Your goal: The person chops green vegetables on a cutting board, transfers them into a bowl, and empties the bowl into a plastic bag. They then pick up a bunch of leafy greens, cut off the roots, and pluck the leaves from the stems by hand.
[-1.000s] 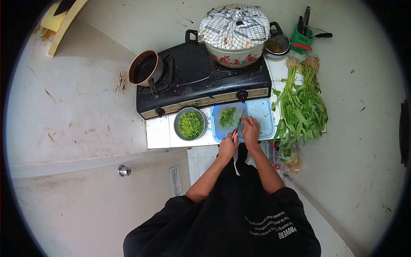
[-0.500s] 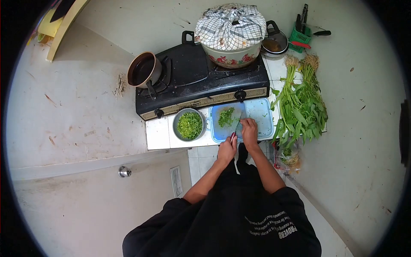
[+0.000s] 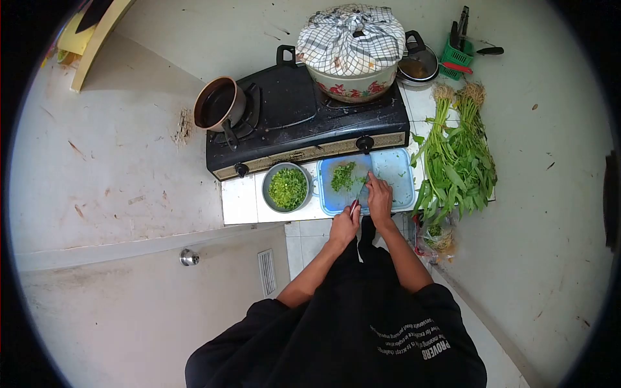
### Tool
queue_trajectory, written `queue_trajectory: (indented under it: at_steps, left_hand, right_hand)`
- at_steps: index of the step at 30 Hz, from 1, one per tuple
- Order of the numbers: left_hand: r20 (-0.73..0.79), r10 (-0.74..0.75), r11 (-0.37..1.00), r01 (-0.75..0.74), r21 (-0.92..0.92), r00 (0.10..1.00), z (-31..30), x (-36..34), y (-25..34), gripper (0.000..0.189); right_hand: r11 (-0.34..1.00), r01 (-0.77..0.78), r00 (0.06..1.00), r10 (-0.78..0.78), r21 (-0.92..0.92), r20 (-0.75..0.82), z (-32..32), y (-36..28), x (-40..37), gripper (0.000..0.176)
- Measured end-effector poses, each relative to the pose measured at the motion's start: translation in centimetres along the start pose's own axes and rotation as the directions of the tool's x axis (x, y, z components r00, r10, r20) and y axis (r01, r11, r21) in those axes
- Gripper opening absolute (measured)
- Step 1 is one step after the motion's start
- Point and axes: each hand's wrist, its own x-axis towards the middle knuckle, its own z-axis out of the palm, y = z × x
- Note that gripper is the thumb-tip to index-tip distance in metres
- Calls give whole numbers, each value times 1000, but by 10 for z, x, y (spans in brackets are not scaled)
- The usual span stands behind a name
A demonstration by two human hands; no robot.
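Observation:
My left hand (image 3: 344,227) is wrapped round the red handle of a knife (image 3: 354,205). The blade points up and away over a blue cutting board (image 3: 329,202). My right hand (image 3: 380,198) is beside the blade with its fingers bent together and the index fingertip near the blade's far end. Whether it pinches a bit of green there, I cannot make out. Chopped greens (image 3: 342,176) lie in a small heap on the board, left of the blade. Left of the board, a grey bowl (image 3: 266,195) holds more chopped greens.
Behind the board stands a black gas stove (image 3: 294,139) carrying a brown saucepan (image 3: 240,107) and a large cloth-topped pot (image 3: 354,84). Bundles of leafy greens (image 3: 456,155) lie at the right. A green basket (image 3: 455,57) with utensils and a small pan (image 3: 417,68) stand behind.
My right hand's index finger has stretched farther along the blade, away from me. The left hand keeps hold of the knife in nearly the same place. The whole view has shifted slightly.

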Motion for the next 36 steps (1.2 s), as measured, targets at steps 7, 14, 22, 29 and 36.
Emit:
queue_trajectory:
  at_steps: [7,14,22,29,36]
  left_hand:
    - [-50,11,1000,-11,0,999,2,11,-2,44]
    - [10,45,999,-45,-13,999,1,-8,-5,44]
    - [-31,-6,1000,5,-23,999,-1,8,-12,45]
    - [-114,-22,995,10,-103,993,-27,-10,-3,47]
    - [-215,-103,994,109,15,971,-43,8,-28,47]
  right_hand:
    - [1000,24,999,-24,-13,23,-4,1,-6,47]
    - [1000,-8,1000,8,10,11,-1,4,-8,45]
    - [997,-22,1000,23,68,-4,-6,0,-4,34]
    - [984,-19,1000,16,175,19,-2,-13,5,31]
    - [955,-13,997,-12,297,81,2,-22,18,31]
